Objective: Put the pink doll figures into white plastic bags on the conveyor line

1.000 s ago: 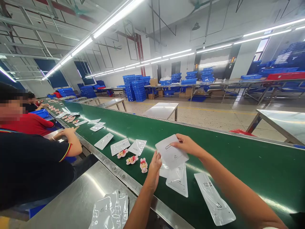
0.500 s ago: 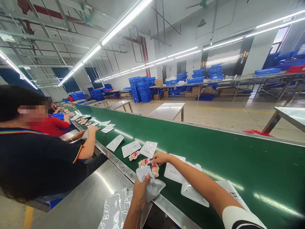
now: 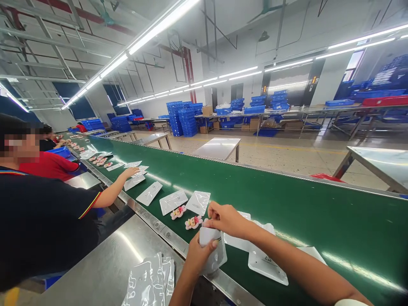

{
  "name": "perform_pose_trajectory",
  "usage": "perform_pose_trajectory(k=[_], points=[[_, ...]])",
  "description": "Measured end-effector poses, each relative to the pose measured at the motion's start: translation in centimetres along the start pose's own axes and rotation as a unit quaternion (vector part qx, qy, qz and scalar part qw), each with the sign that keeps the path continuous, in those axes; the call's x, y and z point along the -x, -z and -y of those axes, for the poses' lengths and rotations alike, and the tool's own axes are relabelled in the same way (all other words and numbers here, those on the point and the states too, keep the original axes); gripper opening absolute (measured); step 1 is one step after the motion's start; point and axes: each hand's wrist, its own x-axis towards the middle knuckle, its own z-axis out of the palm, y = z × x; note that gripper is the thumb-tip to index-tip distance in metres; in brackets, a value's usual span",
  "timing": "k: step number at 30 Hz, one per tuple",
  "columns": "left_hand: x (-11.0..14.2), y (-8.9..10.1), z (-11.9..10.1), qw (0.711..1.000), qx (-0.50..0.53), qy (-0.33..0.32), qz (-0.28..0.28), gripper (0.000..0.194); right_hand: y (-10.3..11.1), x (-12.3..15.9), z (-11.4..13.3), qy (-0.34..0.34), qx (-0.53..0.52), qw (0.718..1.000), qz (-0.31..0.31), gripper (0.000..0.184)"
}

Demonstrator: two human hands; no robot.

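Note:
My left hand grips a white plastic pouch upright over the belt's near edge, thumb across its front. At the pouch's top, my right hand pinches a small pink doll, mostly hidden by the fingers and the pouch. Just left of it on the green belt lie a pink doll with a red top and another similar doll. Flat white pouches lie behind them, including one pouch near my right fingertips. More pouches rest under and beside my right forearm.
A stack of flat pouches lies on the steel side table at lower left. A co-worker in a dark shirt sits at left, one arm reaching over the green belt. Metal tables and blue crates stand beyond.
My right hand has lifted a doll off the belt and brought it to the pouch's top. My left hand has turned the pouch more upright. The co-worker's hand now reaches farther onto the belt.

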Motion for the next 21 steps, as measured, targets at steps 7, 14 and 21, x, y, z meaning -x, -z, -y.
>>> perform_pose_trajectory(k=[7, 14, 21], points=[[-1.2, -1.2, -0.3, 0.996, 0.002, 0.028, 0.085, 0.030, 3.3, 0.7, -4.5, 0.152, -0.033, 0.974, 0.167, 0.034], [-4.3, -3.4, 1.4, 0.997, 0.049, 0.044, 0.027, 0.037, 2.8, 0.4, -12.3, 0.028, 0.240, 0.924, 0.296, 0.044], [-7.0, -8.2, 1.7, 0.995, 0.089, 0.027, -0.018, 0.042, 4.2, 0.6, -12.5, -0.095, 0.289, 0.897, 0.320, 0.025]])
